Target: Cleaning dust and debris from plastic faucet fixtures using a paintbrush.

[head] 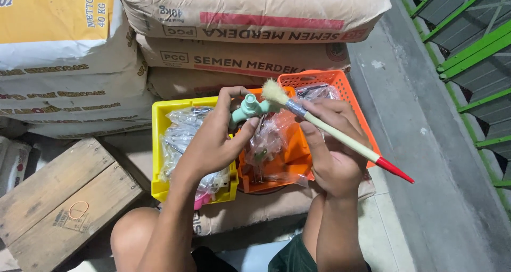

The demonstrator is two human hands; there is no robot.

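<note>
My left hand (213, 139) grips a pale green plastic tap (247, 108), held up over the baskets. In my right hand (332, 144) is a small paintbrush (340, 136) with a cream handle and a red tip. Its pale bristles (274, 92) touch the top of the tap. Below the hands, a yellow plastic basket (157, 144) holds several clear bags of fittings. An orange basket (314, 80) beside it on the right also holds clear plastic bags.
Stacked cement sacks (250, 16) rise behind the baskets, with more sacks at the left (64, 48). A wooden crate (58, 197) with a rubber band (78, 209) on it lies at lower left. A green metal railing (468, 53) runs along the right past a concrete ledge.
</note>
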